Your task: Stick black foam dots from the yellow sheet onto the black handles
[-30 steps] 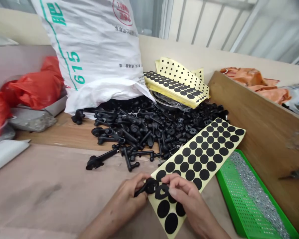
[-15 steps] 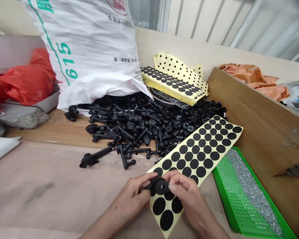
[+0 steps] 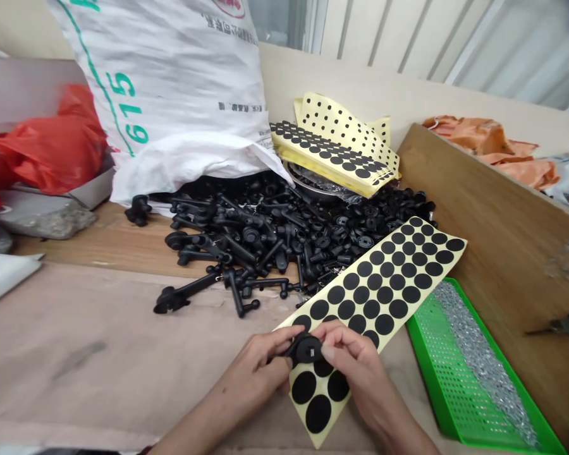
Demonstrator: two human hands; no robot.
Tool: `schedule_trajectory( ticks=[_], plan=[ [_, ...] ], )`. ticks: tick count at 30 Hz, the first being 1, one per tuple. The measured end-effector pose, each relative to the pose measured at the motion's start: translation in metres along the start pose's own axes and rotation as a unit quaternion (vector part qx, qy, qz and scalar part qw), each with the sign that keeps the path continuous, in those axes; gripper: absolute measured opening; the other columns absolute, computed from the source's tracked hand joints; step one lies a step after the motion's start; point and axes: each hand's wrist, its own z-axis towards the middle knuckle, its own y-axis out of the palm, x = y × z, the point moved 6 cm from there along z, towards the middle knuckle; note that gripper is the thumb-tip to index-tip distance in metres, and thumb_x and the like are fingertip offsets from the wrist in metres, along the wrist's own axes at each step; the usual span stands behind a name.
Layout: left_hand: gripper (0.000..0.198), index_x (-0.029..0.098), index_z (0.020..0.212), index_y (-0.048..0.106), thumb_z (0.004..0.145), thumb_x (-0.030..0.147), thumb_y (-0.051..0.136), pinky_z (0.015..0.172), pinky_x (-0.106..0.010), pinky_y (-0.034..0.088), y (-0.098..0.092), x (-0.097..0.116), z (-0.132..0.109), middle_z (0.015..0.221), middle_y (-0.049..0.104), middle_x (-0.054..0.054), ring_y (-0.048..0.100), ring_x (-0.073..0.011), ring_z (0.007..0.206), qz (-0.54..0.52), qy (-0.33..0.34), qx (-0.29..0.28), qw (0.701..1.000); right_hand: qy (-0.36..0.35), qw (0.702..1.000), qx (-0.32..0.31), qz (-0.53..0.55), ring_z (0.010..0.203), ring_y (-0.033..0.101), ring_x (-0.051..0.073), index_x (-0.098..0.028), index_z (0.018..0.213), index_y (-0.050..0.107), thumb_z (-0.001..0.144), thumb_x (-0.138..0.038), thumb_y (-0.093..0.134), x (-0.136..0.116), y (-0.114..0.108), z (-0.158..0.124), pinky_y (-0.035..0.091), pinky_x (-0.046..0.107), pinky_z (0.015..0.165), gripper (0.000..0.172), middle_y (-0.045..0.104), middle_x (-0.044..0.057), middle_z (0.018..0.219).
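My left hand [image 3: 268, 357] is closed on a black plastic part with a round disc face [image 3: 308, 349]. A small light slot shows near the middle of the disc. Thumb and fingers of my right hand [image 3: 348, 354] pinch the disc's right edge, so both hands hold the part. Just beneath them lies a pale yellow sheet of round black stickers [image 3: 384, 294], running up to the right. Part of the sheet is hidden by my hands. Whether a sticker is between my right fingers cannot be made out.
Beyond my hands spreads a heap of black plastic parts [image 3: 251, 237], spilling from a white woven sack [image 3: 180, 82]. More sticker sheets [image 3: 341, 142] lie behind it. To the right, a green basket [image 3: 436, 373] holds small metal pieces beside a wooden board [image 3: 493, 253]. Red bags [image 3: 52, 148] sit left.
The disc face has turned slightly in my fingers, and its light slot shows more clearly. Otherwise the scene has only shifted a little with the camera.
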Motion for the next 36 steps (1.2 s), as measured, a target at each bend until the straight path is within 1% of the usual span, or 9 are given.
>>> schedule_trajectory(
  ticks=[6,11,17,20,23,25,29,34,36],
  plan=[
    [0.052,0.011,0.115,0.063,0.065,0.025,0.057,0.056,-0.024,0.039,0.0,-0.002,-0.001,0.082,0.067,-0.004,0.05,-0.013,0.059,0.001,-0.002,-0.002,1.0,-0.001,1.0,0.002,-0.012,0.08,0.055,0.019,-0.019,0.061,0.062,0.071,-0.03,0.07,-0.001,0.002,0.0,0.041,0.028,0.068,0.017,0.062,0.005,0.09],
    [0.051,0.01,0.116,0.061,0.069,0.03,0.061,0.056,-0.024,0.04,0.001,-0.005,0.001,0.083,0.066,-0.006,0.05,-0.0139,0.061,-0.001,-0.006,-0.003,1.0,-0.003,1.0,0.003,-0.012,0.078,0.054,0.018,-0.019,0.061,0.061,0.071,-0.029,0.07,0.0,0.001,0.0,0.041,0.027,0.067,0.017,0.061,0.005,0.09],
    [0.037,0.015,0.111,0.062,0.08,0.035,0.06,0.051,-0.02,0.037,0.002,-0.009,0.004,0.069,0.057,0.002,0.047,-0.0107,0.055,0.036,0.041,-0.01,0.998,-0.011,1.0,0.001,-0.029,0.077,0.055,0.018,-0.019,0.062,0.062,0.072,-0.03,0.069,-0.001,0.0,0.0,0.043,0.027,0.066,0.017,0.061,0.005,0.09],
    [0.033,0.016,0.109,0.062,0.082,0.034,0.058,0.047,-0.019,0.034,0.0,-0.013,0.006,0.063,0.054,0.004,0.045,-0.0095,0.051,0.057,0.055,0.005,0.997,-0.019,0.999,-0.003,-0.033,0.08,0.056,0.018,-0.019,0.063,0.062,0.073,-0.029,0.068,-0.002,0.002,0.0,0.043,0.027,0.067,0.015,0.062,0.004,0.089],
    [0.028,0.018,0.106,0.063,0.082,0.032,0.058,0.048,-0.019,0.037,-0.004,-0.013,0.005,0.063,0.057,0.004,0.048,-0.0107,0.053,0.086,0.077,0.031,0.993,-0.017,0.999,0.001,-0.04,0.078,0.056,0.018,-0.019,0.062,0.063,0.072,-0.029,0.069,-0.003,0.001,-0.001,0.043,0.027,0.066,0.015,0.062,0.004,0.087],
    [0.025,0.019,0.104,0.063,0.082,0.031,0.058,0.055,-0.02,0.043,-0.005,-0.012,0.003,0.07,0.063,0.002,0.055,-0.0138,0.062,0.097,0.094,0.039,0.99,-0.017,0.999,-0.002,-0.042,0.078,0.056,0.018,-0.019,0.062,0.066,0.073,-0.03,0.069,-0.004,0.001,-0.002,0.043,0.027,0.067,0.016,0.063,0.004,0.086],
    [0.024,0.019,0.103,0.063,0.082,0.032,0.059,0.067,-0.023,0.047,-0.006,-0.011,0.0,0.081,0.069,-0.002,0.06,-0.018,0.076,0.085,0.106,0.043,0.99,0.018,0.999,-0.029,0.028,0.08,0.058,0.018,-0.017,0.071,0.074,0.079,-0.032,0.065,0.002,0.002,-0.004,0.045,0.029,0.074,0.018,0.067,0.006,0.09],
    [0.033,0.017,0.103,0.062,0.079,0.04,0.063,0.048,-0.018,0.039,-0.006,-0.012,-0.004,0.072,0.063,0.0,0.049,-0.0101,0.054,0.014,0.068,0.056,0.996,0.06,0.985,-0.036,0.161,0.082,0.065,0.019,-0.015,0.077,0.076,0.077,-0.028,0.067,0.009,0.004,-0.005,0.049,0.032,0.079,0.016,0.071,0.009,0.093],
    [0.04,0.016,0.102,0.062,0.075,0.044,0.067,0.046,-0.018,0.037,-0.006,-0.012,-0.004,0.066,0.06,0.002,0.044,-0.0081,0.049,-0.022,0.049,0.062,0.997,0.077,0.977,-0.027,0.196,0.079,0.066,0.018,-0.015,0.082,0.075,0.078,-0.029,0.067,0.01,0.003,-0.004,0.049,0.031,0.077,0.016,0.073,0.009,0.09]
  ],
)
